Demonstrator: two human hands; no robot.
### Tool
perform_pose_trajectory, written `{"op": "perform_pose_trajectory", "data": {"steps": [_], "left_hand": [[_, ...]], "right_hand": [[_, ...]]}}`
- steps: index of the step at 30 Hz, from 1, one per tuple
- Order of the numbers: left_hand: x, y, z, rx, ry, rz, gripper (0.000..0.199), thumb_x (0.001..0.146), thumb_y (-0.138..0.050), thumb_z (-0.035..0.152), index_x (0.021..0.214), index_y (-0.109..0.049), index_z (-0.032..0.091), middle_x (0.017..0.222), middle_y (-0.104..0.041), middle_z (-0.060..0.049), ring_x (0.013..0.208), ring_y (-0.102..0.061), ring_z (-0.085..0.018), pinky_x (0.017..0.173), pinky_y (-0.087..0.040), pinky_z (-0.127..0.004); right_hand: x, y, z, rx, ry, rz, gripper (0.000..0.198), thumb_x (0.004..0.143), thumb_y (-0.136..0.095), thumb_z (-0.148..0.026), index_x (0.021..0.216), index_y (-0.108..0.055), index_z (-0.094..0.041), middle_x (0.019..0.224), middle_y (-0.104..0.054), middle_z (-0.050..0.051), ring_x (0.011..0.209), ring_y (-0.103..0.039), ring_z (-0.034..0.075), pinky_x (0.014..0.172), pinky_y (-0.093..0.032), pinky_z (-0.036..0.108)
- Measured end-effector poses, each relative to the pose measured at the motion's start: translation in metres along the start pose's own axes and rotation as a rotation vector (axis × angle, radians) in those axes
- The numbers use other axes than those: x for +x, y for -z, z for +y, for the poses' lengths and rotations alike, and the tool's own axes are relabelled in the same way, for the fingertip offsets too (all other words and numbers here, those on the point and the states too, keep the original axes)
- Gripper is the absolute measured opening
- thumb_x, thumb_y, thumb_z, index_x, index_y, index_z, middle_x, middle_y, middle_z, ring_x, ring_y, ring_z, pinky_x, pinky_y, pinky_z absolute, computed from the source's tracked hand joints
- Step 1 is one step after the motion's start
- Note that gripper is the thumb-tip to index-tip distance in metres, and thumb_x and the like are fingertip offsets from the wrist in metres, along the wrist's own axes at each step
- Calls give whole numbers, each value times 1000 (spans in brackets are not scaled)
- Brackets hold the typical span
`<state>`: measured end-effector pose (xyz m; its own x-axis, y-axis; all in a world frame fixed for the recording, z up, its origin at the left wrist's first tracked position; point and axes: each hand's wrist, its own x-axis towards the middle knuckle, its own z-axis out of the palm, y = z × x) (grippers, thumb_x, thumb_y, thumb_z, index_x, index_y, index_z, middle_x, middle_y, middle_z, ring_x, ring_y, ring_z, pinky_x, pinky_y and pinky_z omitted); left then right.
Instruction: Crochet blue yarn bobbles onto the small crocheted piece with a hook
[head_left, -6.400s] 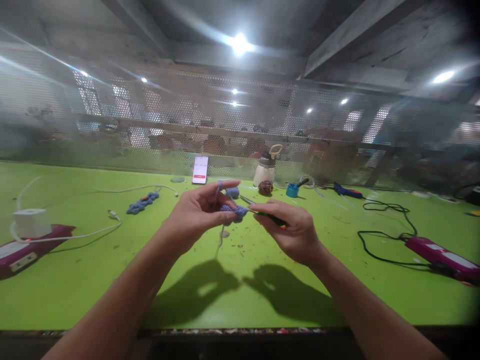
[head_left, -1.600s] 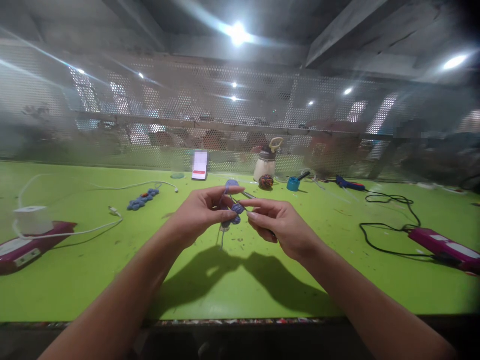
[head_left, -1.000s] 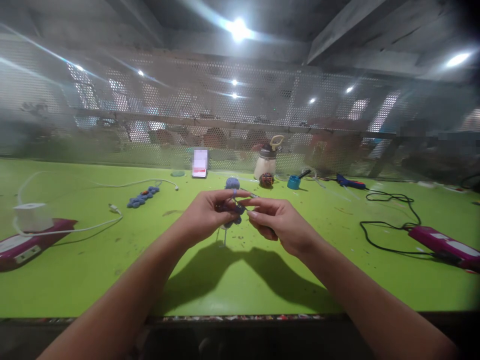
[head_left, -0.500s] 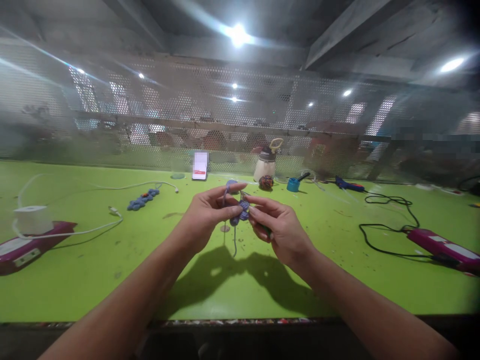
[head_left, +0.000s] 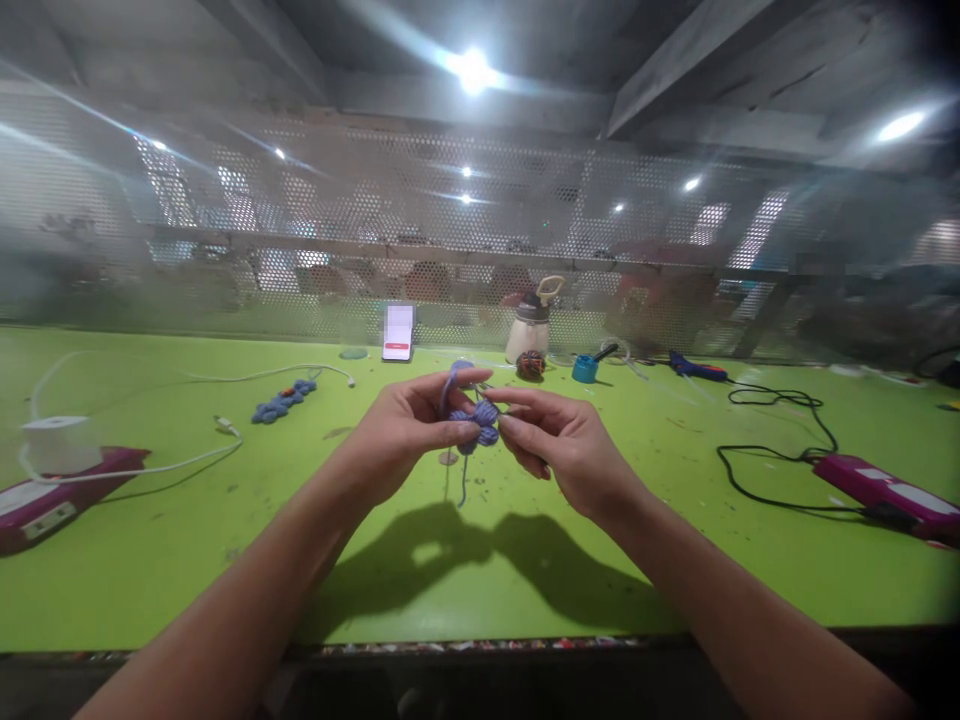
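Observation:
Over the green table, my left hand (head_left: 401,425) pinches a small purple crocheted piece (head_left: 486,414) with puffy petals between thumb and fingers. Purple yarn (head_left: 448,385) loops by its raised index finger, and a loose yarn tail (head_left: 463,485) hangs below the piece. My right hand (head_left: 574,445) is closed at the piece's right side, its thumb and index finger pinching a thin crochet hook whose tip reaches the stitches. Most of the hook is hidden by the fingers. Behind the left fingers shows more purple yarn (head_left: 463,367).
A blue crocheted strip (head_left: 283,402) lies left, near white cables and a charger on a magenta power strip (head_left: 112,462). A phone (head_left: 397,335), bottle (head_left: 530,335), dark yarn ball (head_left: 531,366) and blue jar (head_left: 585,369) stand behind. Rightward are a blue corded tool (head_left: 697,368) and another power strip (head_left: 885,490).
The crocheted piece has turned a little, showing more of its petals, and its tail has swung left. My right hand has tilted slightly, hiding the green handle seen before.

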<state>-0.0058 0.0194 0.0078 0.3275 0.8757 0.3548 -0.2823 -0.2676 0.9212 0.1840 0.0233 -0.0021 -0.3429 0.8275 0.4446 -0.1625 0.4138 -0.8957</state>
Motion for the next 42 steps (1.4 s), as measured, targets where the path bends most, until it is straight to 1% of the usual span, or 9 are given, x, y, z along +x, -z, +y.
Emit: {"op": "perform_pose_trajectory", "data": {"steps": [6,10,15,18,22,25,31,36,42], "left_hand": [[1,-5,-2,-46,9,79,40,62,-83,10,101,-75,17,77,-69,-1,72,-63,-13,73,-48,-29],[0,-8,-3,7,-20,85,51,65,-81,12,115,-70,19,77,-68,-1,72,-62,-15,70,-49,-30],[-2,-12,-7,439,-226,98,47,78,-66,10,125,-65,20,81,-65,-2,78,-59,-14,75,-48,-28],[-2,-13,-8,573,-223,51,56,80,-60,7,133,-58,22,76,-62,0,74,-57,-13,73,-47,-27],[1,-7,-8,403,-48,-34,72,75,-65,9,143,-45,18,70,-60,1,67,-58,-14,67,-48,-30],[3,-6,-8,331,9,-53,75,72,-69,11,143,-46,16,68,-62,1,64,-57,-14,65,-48,-30],[2,-15,-11,365,-96,138,56,74,-68,12,130,-60,14,77,-68,-3,71,-60,-14,68,-47,-30],[2,-16,-15,65,-21,159,57,70,-76,14,126,-62,16,79,-67,-2,70,-59,-14,65,-47,-28],[2,-16,-12,-301,120,164,49,69,-75,5,116,-69,17,82,-67,-4,77,-63,-13,72,-48,-26]], "right_hand": [[-1,-1,0,-24,29,-5,29,83,-66,-21,111,-72,-20,47,-46,-8,39,-35,6,39,-24,22],[0,-1,1,40,-46,25,30,79,-69,-22,109,-72,-19,49,-46,-8,39,-35,6,39,-22,22],[1,2,1,142,-250,-4,37,74,-73,-23,110,-71,-19,54,-49,-6,40,-36,5,40,-17,21],[2,2,1,68,-266,-13,36,74,-72,-23,109,-72,-17,50,-45,-7,39,-32,5,40,-17,22],[2,0,3,-106,-208,-4,32,76,-70,-23,107,-73,-15,47,-43,-8,38,-30,5,39,-19,22],[1,-3,4,-135,-213,20,35,77,-70,-22,111,-72,-14,47,-43,-8,39,-32,6,40,-20,22],[1,-9,3,144,-294,134,46,74,-73,-24,119,-67,-17,54,-47,-6,39,-32,5,41,-16,22],[-4,-14,5,238,-248,197,45,73,-74,-22,118,-68,-19,57,-50,-6,42,-34,5,41,-19,22],[-6,-13,8,117,-61,190,37,79,-69,-24,116,-71,-22,51,-42,-8,42,-29,6,40,-19,22]]}}
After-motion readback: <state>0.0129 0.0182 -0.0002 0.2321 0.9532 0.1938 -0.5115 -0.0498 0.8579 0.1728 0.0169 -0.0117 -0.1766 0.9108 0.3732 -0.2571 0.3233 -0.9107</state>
